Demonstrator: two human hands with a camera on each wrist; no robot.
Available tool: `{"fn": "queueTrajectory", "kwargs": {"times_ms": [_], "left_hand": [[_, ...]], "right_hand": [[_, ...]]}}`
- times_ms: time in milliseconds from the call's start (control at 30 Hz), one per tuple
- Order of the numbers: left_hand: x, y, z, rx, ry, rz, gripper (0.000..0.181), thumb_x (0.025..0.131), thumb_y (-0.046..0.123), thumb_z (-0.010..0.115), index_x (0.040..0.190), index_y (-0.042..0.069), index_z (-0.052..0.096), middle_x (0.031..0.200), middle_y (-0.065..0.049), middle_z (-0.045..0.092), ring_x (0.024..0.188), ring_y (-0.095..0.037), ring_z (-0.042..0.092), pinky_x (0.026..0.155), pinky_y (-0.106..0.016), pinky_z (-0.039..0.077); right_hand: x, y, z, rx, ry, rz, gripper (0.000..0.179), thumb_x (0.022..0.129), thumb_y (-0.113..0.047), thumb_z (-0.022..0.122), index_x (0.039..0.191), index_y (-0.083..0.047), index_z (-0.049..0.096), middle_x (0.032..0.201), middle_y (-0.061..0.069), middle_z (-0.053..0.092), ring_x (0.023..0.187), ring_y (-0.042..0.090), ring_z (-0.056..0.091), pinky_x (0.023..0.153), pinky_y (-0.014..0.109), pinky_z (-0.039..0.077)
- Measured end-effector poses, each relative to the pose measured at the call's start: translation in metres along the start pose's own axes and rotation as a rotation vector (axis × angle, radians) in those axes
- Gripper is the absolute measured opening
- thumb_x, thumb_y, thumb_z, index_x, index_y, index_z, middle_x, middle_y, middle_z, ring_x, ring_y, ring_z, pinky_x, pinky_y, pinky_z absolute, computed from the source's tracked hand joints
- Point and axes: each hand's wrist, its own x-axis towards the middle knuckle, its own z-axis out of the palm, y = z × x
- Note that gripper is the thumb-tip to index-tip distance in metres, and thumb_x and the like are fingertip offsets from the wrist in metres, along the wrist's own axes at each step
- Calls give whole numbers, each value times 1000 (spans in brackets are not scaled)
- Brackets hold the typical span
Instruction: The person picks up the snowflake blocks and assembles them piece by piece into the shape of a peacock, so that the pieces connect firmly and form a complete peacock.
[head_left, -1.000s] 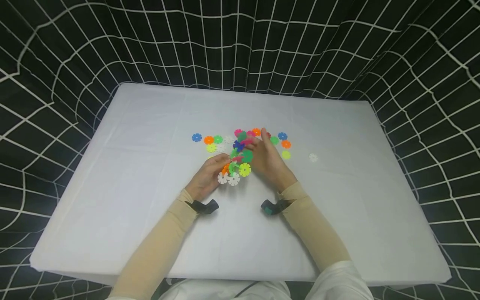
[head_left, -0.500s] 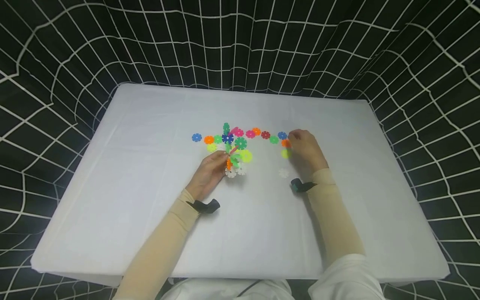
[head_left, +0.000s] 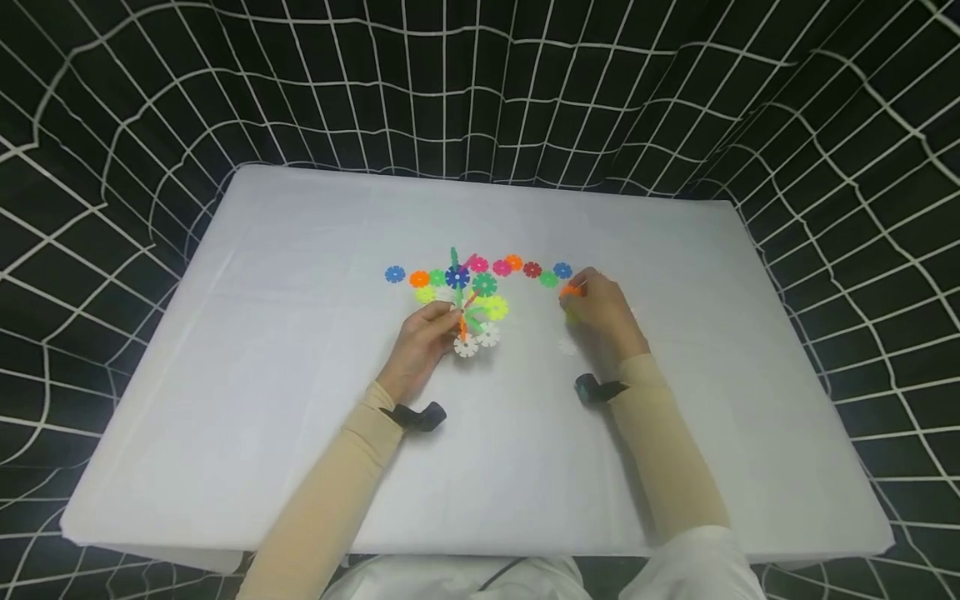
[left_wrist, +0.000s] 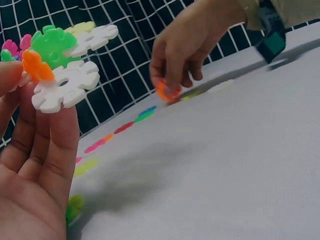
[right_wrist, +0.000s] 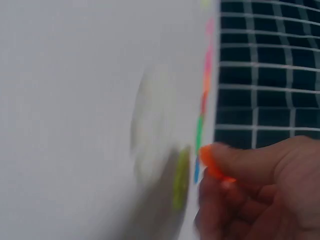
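My left hand (head_left: 416, 346) pinches a cluster of interlocked plastic snowflake discs (head_left: 457, 277) between thumb and fingers, above the table. Dark blue, green, pink, orange and white pieces stick out at different angles. Close up in the left wrist view, a white disc (left_wrist: 67, 86) of the cluster joins an orange disc (left_wrist: 37, 65). To the right, the thumb and fingers of my right hand (head_left: 606, 315) pinch a loose orange snowflake disc (right_wrist: 212, 162), apart from the cluster. A yellow disc (right_wrist: 181, 180) lies on the table under that hand, partly hidden in the head view.
A row of loose discs, with a red disc (head_left: 532, 269) and a blue disc (head_left: 394, 274) among them, lies beyond my hands on the white table (head_left: 262, 350). One white disc (head_left: 567, 346) rests near my right hand. Dark netted curtains (head_left: 480, 92) surround the table.
My right hand has left the cluster, moved right and picked up the orange disc, now shifting slightly back left. The left hand has stayed near its place, the cluster turned in its fingers.
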Motion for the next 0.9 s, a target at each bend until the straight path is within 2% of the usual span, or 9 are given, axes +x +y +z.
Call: {"fn": "queueTrajectory", "kwargs": {"times_ms": [167, 267, 367, 433, 567, 767, 900], "left_hand": [[-1, 0, 3, 31, 3, 18, 10, 100, 7, 58, 98, 15, 63, 89, 5, 63, 83, -11, 60, 77, -25, 53], [-1, 1, 3, 33, 2, 30, 9, 100, 6, 58, 99, 15, 61, 89, 4, 64, 80, -12, 61, 76, -26, 55], [-1, 1, 4, 33, 2, 40, 9, 100, 6, 57, 100, 14, 60, 89, 3, 65, 79, -12, 62, 76, -27, 57], [-1, 0, 4, 27, 7, 44, 9, 101, 6, 57, 101, 14, 59, 89, 3, 65, 79, -12, 63, 75, -28, 58], [0, -3, 4, 15, 13, 49, 9, 101, 6, 57, 101, 14, 59, 90, 2, 67, 81, -11, 65, 74, -29, 59], [0, -5, 5, 6, 21, 56, 9, 101, 6, 57, 104, 14, 58, 92, 1, 70, 85, -12, 67, 75, -30, 60], [0, -3, 4, 6, 49, 66, 9, 101, 6, 57, 105, 14, 58, 95, 1, 71, 88, -13, 68, 75, -29, 60]], "right_hand": [[-32, -16, 16, 327, -8, -124, 35, 100, -13, 61, 134, -6, 57, 115, 19, 66, 82, 29, 68, 72, 32, 57], [-48, -28, 27, 544, -9, -174, 30, 100, -7, 61, 129, -2, 57, 113, 24, 68, 80, 25, 73, 73, 31, 62], [-57, -36, 38, 676, 11, -218, 27, 98, -5, 63, 124, 2, 56, 113, 28, 69, 87, 24, 75, 76, 30, 63], [-60, -40, 45, 710, 36, -235, 25, 98, -7, 64, 121, 1, 55, 111, 29, 70, 90, 30, 75, 75, 28, 63], [-61, -40, 55, 712, 92, -269, 25, 100, -12, 63, 119, -1, 53, 110, 30, 70, 93, 39, 72, 74, 29, 63], [-62, -32, 67, 757, 110, -328, 23, 102, -9, 60, 120, 1, 50, 111, 32, 69, 92, 35, 72, 74, 39, 63], [-64, -33, 73, 774, 85, -341, 21, 101, -8, 60, 118, 1, 51, 113, 31, 70, 93, 35, 71, 74, 38, 63]]}}
